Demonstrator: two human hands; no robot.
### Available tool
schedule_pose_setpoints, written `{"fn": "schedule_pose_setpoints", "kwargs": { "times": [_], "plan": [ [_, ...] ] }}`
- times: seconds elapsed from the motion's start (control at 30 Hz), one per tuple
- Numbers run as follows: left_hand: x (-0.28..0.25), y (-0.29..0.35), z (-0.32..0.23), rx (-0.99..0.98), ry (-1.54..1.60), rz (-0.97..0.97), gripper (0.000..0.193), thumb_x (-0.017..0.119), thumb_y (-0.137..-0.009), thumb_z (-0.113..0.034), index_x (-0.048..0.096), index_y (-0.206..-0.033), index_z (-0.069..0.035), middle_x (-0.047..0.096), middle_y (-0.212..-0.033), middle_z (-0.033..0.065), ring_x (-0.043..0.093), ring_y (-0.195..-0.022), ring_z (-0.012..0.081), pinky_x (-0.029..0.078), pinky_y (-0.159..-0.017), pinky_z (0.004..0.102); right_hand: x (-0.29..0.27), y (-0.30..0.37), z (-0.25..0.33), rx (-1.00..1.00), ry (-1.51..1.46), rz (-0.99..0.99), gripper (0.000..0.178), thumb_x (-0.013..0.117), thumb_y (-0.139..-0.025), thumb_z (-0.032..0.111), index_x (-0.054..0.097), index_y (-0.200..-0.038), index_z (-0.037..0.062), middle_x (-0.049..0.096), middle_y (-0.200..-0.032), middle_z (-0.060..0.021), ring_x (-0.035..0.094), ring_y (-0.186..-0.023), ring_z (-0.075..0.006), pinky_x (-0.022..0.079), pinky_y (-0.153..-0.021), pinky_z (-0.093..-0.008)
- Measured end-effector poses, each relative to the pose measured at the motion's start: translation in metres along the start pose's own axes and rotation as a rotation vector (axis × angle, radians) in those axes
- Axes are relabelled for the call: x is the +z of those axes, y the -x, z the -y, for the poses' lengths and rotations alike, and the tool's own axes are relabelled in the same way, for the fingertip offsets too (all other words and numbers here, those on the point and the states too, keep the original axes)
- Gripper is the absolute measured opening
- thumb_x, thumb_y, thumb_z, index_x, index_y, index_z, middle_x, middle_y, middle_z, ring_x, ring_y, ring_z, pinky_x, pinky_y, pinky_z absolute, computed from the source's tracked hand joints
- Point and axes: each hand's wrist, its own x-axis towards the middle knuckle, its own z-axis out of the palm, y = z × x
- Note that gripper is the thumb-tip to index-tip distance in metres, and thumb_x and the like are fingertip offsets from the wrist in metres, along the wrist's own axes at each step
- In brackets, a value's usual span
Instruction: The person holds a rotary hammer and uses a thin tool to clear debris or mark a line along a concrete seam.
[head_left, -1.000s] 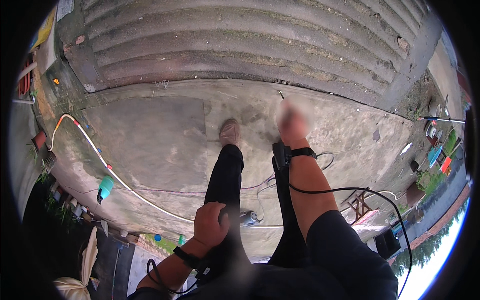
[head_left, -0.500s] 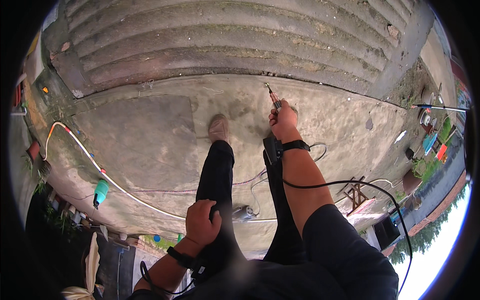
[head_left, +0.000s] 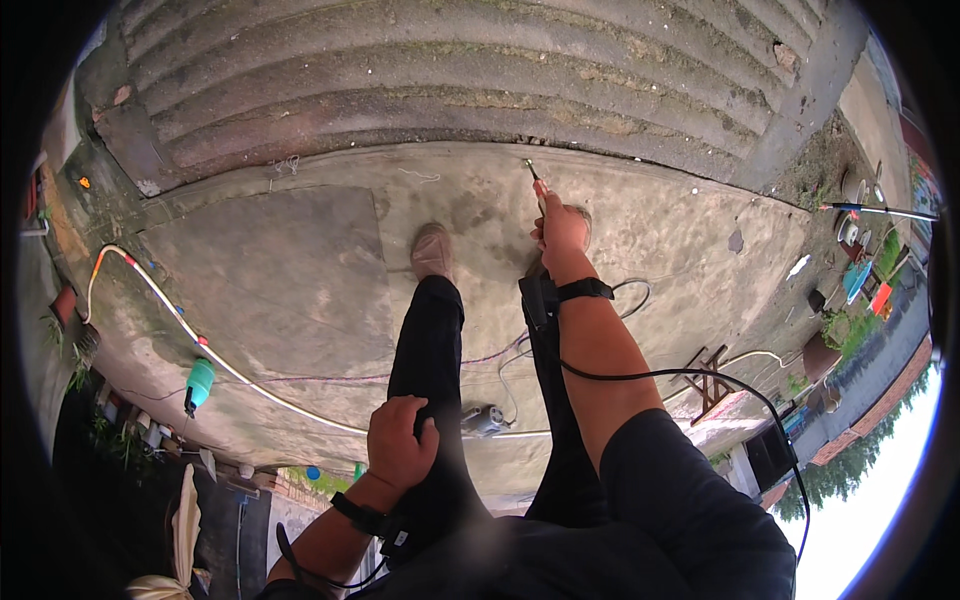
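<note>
My right hand (head_left: 566, 232) is wrapped round the handle of a slim screwdriver-like tool (head_left: 538, 187). An orange part of that handle shows above my fingers, and its thin dark shaft ends in a small bright tip over the concrete near the foot of the ridged slope (head_left: 450, 90). Its exact kind is too small to make out. My left hand (head_left: 402, 440) rests on my left thigh with its thumb apart from the loosely bent fingers, holding nothing. Both wrists wear black straps with small devices and black cables.
A white hose (head_left: 160, 298) curves across the concrete at left, near a green bottle (head_left: 200, 384). Between my legs lies a grey motor-like device (head_left: 484, 420) with a thin cord. A wooden folding stool (head_left: 708, 385) stands at right, and a pole (head_left: 880, 210) is farther off.
My right hand has turned slightly, so less of the tool's handle shows. The view has shifted a little. My left hand stays on the thigh.
</note>
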Motion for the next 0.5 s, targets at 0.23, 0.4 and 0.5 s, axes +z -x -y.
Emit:
{"fn": "schedule_pose_setpoints", "kwargs": {
  "times": [0.23, 0.4, 0.5],
  "plan": [
    [-0.001, -0.004, -0.003, 0.015, 0.006, -0.004, 0.029, 0.065, -0.077, -0.011, 0.061, -0.105, -0.002, 0.064, -0.1, 0.0182, 0.061, -0.095, 0.0366, 0.047, -0.085, 0.0454, 0.007, -0.017, -0.026, -0.341, 0.202, -0.295, 0.052, 0.059, -0.09, 0.05, 0.059, -0.118, 0.0065, 0.061, -0.076, -0.0125, 0.067, -0.078, -0.0293, 0.053, -0.071, -0.0402],
    [-0.002, -0.001, -0.003, -0.007, 0.019, -0.005, 0.029, 0.065, -0.078, -0.012, 0.062, -0.104, -0.002, 0.065, -0.1, 0.0182, 0.061, -0.095, 0.0366, 0.047, -0.085, 0.0454, -0.002, -0.001, -0.009, 0.24, -0.654, 0.188, 0.051, 0.058, -0.091, 0.052, 0.058, -0.115, 0.0067, 0.06, -0.077, -0.0076, 0.061, -0.062, -0.0197, 0.047, -0.049, -0.0353],
    [-0.002, -0.002, -0.004, -0.014, 0.022, -0.001, 0.028, 0.065, -0.078, -0.012, 0.062, -0.104, -0.002, 0.065, -0.1, 0.0181, 0.061, -0.095, 0.0366, 0.047, -0.085, 0.0451, -0.001, 0.005, -0.007, -0.099, -0.154, -0.022, 0.05, 0.06, -0.091, 0.05, 0.058, -0.117, 0.0064, 0.061, -0.082, -0.009, 0.063, -0.063, -0.021, 0.048, -0.051, -0.0356]
  ]
}}
